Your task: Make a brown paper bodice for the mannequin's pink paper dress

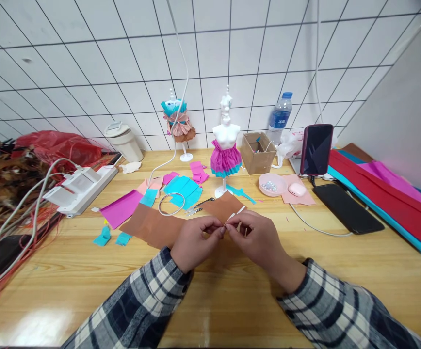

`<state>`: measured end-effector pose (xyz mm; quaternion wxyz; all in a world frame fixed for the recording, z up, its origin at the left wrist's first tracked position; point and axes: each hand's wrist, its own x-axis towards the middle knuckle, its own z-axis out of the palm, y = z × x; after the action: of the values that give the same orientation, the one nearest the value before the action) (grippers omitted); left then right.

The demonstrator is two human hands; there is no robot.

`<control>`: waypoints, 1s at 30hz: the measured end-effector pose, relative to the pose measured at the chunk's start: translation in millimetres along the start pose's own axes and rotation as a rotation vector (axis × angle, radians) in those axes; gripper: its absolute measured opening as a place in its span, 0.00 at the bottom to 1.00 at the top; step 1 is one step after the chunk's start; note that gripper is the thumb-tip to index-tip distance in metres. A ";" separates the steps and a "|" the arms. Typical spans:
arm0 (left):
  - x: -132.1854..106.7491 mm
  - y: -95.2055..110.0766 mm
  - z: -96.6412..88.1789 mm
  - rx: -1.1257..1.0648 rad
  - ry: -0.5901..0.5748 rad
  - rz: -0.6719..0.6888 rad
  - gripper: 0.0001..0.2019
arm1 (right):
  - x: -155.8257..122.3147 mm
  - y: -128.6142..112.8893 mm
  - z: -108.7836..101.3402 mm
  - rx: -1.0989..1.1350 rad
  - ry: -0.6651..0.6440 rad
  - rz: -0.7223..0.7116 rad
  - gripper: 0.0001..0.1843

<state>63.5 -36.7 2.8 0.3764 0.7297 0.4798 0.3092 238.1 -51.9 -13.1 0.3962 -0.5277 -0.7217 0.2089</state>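
My left hand [199,242] and my right hand [257,237] meet fingertip to fingertip above the front of the table, both closed in a pinch. A thin white strip [240,210] sticks out beyond my right fingers. Whatever my left fingertips pinch is too small to make out. Just behind the hands lies a piece of brown paper [222,205], and another brown sheet [152,225] runs partly under my left hand. Small scissors [195,211] with dark handles rest between these sheets. A small white dress form [226,135] in a magenta and blue paper skirt stands behind.
Blue paper squares [185,191], a ring [171,204] and magenta paper [121,208] lie left. A second dressed form [179,123] stands at the back. Right are a cardboard box [257,154], a pink bowl of beads [271,184], a phone [316,150] and a power bank [348,208].
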 end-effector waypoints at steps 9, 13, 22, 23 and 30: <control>0.4 0.8 -1.4 -0.085 -0.011 -0.024 0.12 | -2.9 0.6 1.1 0.072 0.047 -0.021 0.06; 0.8 -0.4 -2.6 -0.090 0.000 -0.030 0.13 | -3.6 0.0 0.5 0.092 0.018 -0.068 0.07; 4.3 3.9 -2.1 -0.129 0.023 -0.052 0.11 | -3.1 0.7 1.3 0.079 0.045 -0.122 0.06; 4.6 3.7 -1.6 -0.129 0.024 -0.056 0.11 | -3.1 0.8 1.2 0.072 0.048 -0.126 0.06; 4.9 1.8 -0.9 -0.093 0.023 -0.037 0.10 | -2.4 3.5 1.5 0.052 0.046 -0.130 0.06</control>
<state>65.4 -32.4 5.2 0.4102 0.6989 0.4824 0.3325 239.3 -52.6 -17.4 0.4391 -0.4740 -0.7394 0.1892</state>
